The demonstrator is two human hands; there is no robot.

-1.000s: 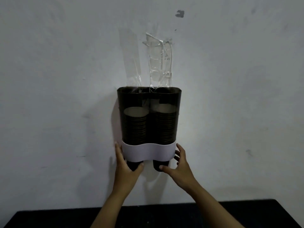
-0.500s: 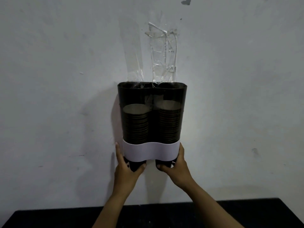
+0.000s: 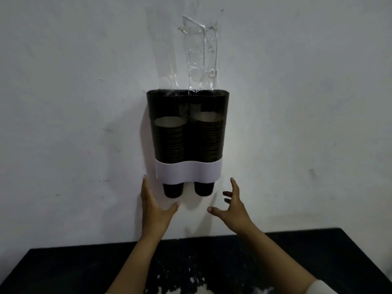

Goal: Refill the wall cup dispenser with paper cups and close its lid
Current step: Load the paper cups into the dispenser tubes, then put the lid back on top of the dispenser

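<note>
Hovering below the dispenser, both hands are empty. Left hand (image 3: 156,211): fingers straight, pointing up along the wall, thumb spread toward centre, holding nothing. Right hand (image 3: 234,207): fingers spread and loosely bent, grasping nothing. Neither touches the dispenser; both sit just under its white band (image 3: 187,174), lower centre of frame.

Wall cup dispenser (image 3: 187,128): centre of frame, fixed to the wall, long axis vertical, two smoked tubes side by side. Both tubes hold paper cup stacks (image 3: 169,142), right stack slightly taller; a bottom cup (image 3: 172,189) protrudes from each outlet.

Lid (image 3: 200,54): clear plastic, standing upright against the wall above the dispenser's top rim, upper centre of frame, so not yet closed. It lies straight up from the hands, well apart, the whole dispenser body between. It sits over the right half, so the right hand looks nearer in line.

Hard to make out: the lid's hinge and outline, transparent against the pale wall; dim lighting. Dark desk (image 3: 63,270) cut off at the bottom edge.
</note>
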